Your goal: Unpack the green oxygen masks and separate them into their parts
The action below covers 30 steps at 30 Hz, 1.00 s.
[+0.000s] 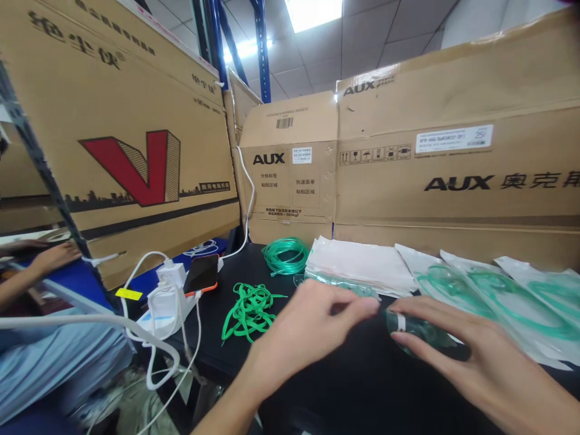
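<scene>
My right hand [457, 341] grips a translucent dark green plastic piece [419, 330] with a small white band, between thumb and fingers, over the black table. To its left, my left hand [317, 311] is slightly blurred. Its thumb and fingers are pressed together near the green piece, and anything between them is too small to make out. Behind my left hand lie a white stack of packets [362, 263] and a clear bag. Left of this hand is a loose pile of flat green straps [251, 311].
Coiled green tubing [286, 256] lies near the back. White packets with green tubing [498, 290] line the right. A phone [202, 273], power strip [158, 317] and white cables occupy the left. Cardboard panels [290, 163] wall the back. Another person's arm [34, 269] shows far left.
</scene>
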Motion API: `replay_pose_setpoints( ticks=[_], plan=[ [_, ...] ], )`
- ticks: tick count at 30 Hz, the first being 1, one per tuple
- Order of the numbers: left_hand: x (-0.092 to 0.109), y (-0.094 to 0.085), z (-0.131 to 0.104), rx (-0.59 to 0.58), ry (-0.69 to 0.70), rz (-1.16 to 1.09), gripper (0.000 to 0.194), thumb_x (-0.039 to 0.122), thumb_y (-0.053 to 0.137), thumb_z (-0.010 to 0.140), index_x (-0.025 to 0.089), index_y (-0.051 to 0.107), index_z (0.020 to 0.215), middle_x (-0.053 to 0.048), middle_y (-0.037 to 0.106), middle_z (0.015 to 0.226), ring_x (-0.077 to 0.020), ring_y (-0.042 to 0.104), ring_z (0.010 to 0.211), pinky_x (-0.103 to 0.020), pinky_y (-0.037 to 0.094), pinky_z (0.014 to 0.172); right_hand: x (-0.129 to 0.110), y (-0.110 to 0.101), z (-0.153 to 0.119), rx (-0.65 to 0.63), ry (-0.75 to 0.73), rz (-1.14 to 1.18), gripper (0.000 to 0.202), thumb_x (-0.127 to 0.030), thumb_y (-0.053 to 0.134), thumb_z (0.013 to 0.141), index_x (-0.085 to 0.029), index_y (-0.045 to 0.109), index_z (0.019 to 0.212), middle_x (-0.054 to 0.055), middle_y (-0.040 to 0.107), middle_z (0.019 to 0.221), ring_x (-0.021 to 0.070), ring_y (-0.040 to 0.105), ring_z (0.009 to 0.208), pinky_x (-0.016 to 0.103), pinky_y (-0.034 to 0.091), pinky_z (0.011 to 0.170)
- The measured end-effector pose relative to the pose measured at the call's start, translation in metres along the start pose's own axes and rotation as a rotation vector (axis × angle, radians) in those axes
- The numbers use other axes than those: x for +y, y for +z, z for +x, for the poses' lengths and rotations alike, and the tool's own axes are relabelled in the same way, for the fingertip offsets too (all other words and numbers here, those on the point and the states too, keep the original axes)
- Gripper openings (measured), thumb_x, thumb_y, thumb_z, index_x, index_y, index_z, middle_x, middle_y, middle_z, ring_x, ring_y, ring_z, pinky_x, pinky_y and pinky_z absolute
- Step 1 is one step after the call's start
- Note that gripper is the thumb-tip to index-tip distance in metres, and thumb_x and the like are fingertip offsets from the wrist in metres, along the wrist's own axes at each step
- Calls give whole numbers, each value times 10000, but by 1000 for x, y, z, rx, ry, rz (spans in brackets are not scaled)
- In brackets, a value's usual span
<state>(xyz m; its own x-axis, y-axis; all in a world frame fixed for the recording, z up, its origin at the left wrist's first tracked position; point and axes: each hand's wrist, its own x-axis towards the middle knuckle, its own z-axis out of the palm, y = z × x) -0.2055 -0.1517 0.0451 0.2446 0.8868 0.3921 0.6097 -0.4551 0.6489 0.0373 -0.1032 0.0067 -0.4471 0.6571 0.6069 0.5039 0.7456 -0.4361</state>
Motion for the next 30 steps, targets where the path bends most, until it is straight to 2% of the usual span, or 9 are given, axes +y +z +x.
replay_pose_setpoints(
  ticks=[4, 7, 11, 14, 17, 20, 23, 25, 30],
  plan=[
    [-33, -51, -31, 197, -153, 342, 406, 525, 535, 1045, 245, 819, 976, -6, 812, 1024, -246, 717, 969, -314, 478, 879, 0, 3, 0, -47, -6, 11, 249, -524, 711, 923, -311, 827, 978, 60, 827, 1038, 319, 793, 912, 406, 643, 805],
    [-63, -79, -55, 196, -263, 578, 334, 520, 579, 1020, 276, 807, 1023, -21, 789, 1109, -275, 680, 1069, -364, 463, 956, 1, 8, 0, -71, 6, 47, 204, -469, 715, 919, -292, 812, 949, 54, 819, 996, 293, 788, 873, 363, 628, 772],
    [-94, -88, -70, 113, -259, 714, 232, 481, 673, 970, 285, 793, 1001, -29, 740, 1211, -292, 615, 1170, -407, 449, 1028, 4, 14, 1, -83, 27, 74, 189, -431, 713, 928, -277, 804, 988, 55, 810, 1019, 273, 776, 903, 348, 610, 808],
    [-105, -87, -70, 70, -286, 781, 184, 407, 688, 960, 265, 797, 922, -46, 731, 1206, -300, 617, 1142, -429, 456, 1009, 7, 17, -2, -118, 27, 84, 199, -441, 713, 935, -284, 808, 1010, 57, 808, 1039, 277, 769, 923, 364, 608, 829],
    [-106, -89, -66, 42, -284, 795, 227, 355, 637, 978, 262, 797, 847, -48, 734, 1178, -300, 621, 1115, -441, 456, 994, 14, 20, -9, -81, 60, 89, 243, -492, 724, 925, -298, 826, 1030, 67, 811, 1093, 308, 765, 995, 419, 607, 905],
    [-101, -96, -61, 89, -259, 744, 265, 421, 603, 985, 272, 794, 878, -40, 747, 1160, -299, 632, 1105, -445, 454, 1007, 22, 20, -12, -88, 81, 108, 264, -519, 757, 894, -321, 836, 1049, 62, 813, 1136, 328, 757, 1044, 438, 610, 933],
    [-92, -103, -52, 212, -227, 679, 319, 514, 583, 973, 274, 785, 915, -42, 767, 1138, -315, 647, 1123, -457, 440, 1044, 29, 17, -11, -174, 60, 136, 257, -508, 784, 871, -342, 837, 1060, 50, 815, 1144, 328, 762, 1030, 419, 624, 897],
    [-83, -107, -44, 322, -219, 646, 340, 543, 583, 961, 269, 783, 945, -50, 778, 1123, -321, 666, 1096, -449, 459, 1005, 30, 14, -9, -200, 54, 146, 247, -495, 784, 871, -348, 835, 1063, 43, 815, 1143, 328, 764, 1028, 410, 624, 881],
    [-51, -106, -18, 577, -144, 546, 273, 499, 636, 959, 274, 779, 1019, -26, 794, 1068, -276, 705, 952, -406, 511, 893, 33, 12, -8, -235, 47, 110, 221, -463, 768, 884, -357, 833, 1067, 28, 820, 1097, 315, 774, 998, 386, 622, 870]
  ],
)
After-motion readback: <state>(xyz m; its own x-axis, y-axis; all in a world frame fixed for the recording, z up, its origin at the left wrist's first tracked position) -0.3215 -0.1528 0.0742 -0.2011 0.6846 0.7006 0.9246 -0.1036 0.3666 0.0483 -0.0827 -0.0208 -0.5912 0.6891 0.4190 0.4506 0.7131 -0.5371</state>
